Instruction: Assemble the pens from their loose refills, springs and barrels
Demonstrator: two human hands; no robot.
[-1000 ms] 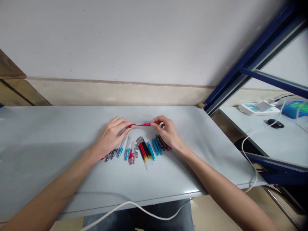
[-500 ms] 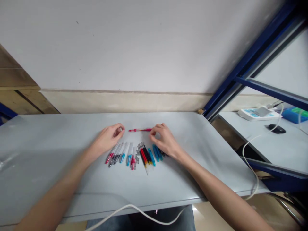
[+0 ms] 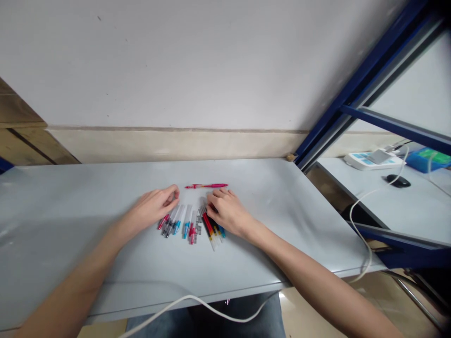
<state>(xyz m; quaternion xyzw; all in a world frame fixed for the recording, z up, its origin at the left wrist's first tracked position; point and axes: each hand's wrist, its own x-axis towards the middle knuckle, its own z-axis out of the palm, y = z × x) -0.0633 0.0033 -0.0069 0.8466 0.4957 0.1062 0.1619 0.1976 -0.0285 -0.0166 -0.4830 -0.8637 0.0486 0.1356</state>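
A red pen [image 3: 207, 186] lies crosswise on the grey table, beyond both hands. My left hand [image 3: 160, 202] is curled closed at the far ends of a row of clear pen barrels [image 3: 186, 220] with red, dark and blue grips; nothing shows in its fingers. My right hand [image 3: 229, 211] reaches over a bunch of pen refills [image 3: 208, 225] with red and black ink. Its fingers are closed at their upper ends, and whatever they pinch is hidden. Small clear pieces [image 3: 198, 223] lie between barrels and refills. A blue pen part [image 3: 221, 231] peeks out under my right hand.
A white cable [image 3: 190, 296] hangs across the table's front edge. A blue metal frame [image 3: 338, 103] stands on the right, with a black mouse [image 3: 398, 180] and a white device [image 3: 373, 158] on the surface beyond it. The wall [image 3: 176, 143] rises behind the table.
My right hand has left the red pen and moved left and nearer, over the refills, covering most of the blue parts. My left hand is lower, close to the barrels. The view has shifted slightly.
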